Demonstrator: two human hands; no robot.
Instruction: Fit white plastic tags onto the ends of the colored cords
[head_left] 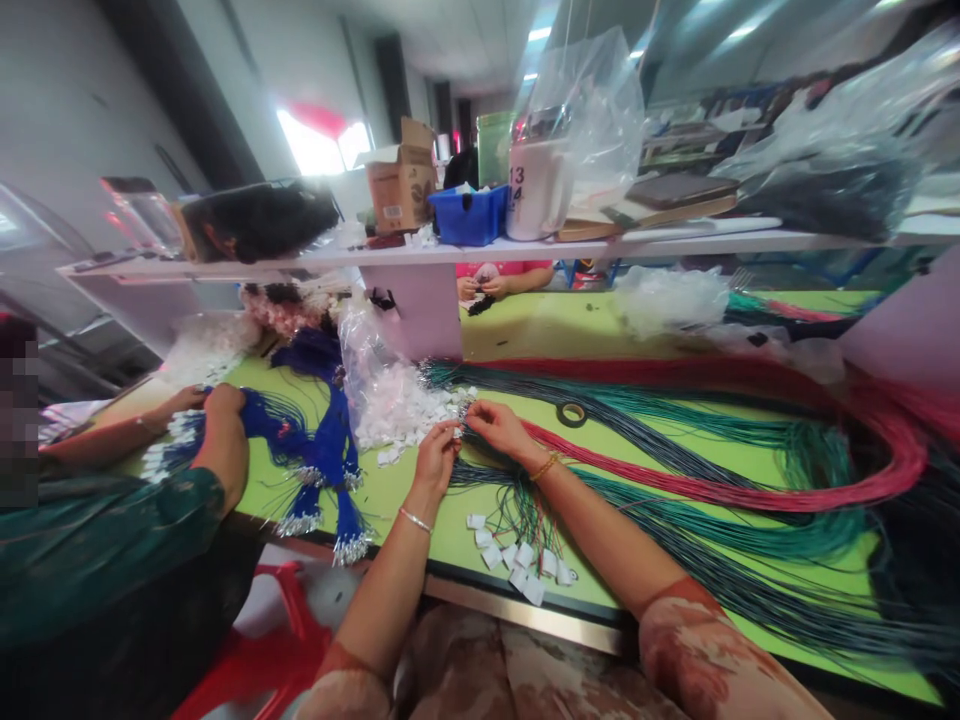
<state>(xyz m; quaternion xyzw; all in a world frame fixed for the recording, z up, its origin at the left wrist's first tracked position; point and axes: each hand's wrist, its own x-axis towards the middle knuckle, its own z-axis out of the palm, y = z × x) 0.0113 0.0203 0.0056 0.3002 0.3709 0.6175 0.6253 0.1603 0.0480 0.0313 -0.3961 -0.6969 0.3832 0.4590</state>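
Note:
My left hand (437, 460) is closed in a pinch at the table's middle, a small white plastic connector (457, 432) at its fingertips. Beside it my right hand (499, 428) is pinched too, close to the wire ends; what its fingertips hold is too small to make out. A pile of loose white connectors (394, 405) spills from a clear plastic bag (364, 335) just left of my hands. Below my right wrist lie several white connectors (525, 560) joined to thin wires. Long bundles of red wire (675, 480), green wire (705, 525) and dark wire (660, 450) stretch to the right.
A roll of tape (571, 414) lies among the wires. On my left, a co-worker's hands (223, 402) handle blue wires (330, 430). Across the table another person's hands (480, 288) show under a shelf (420, 252) bearing a blue bin (469, 215), a mug (534, 190) and a cardboard box (401, 185).

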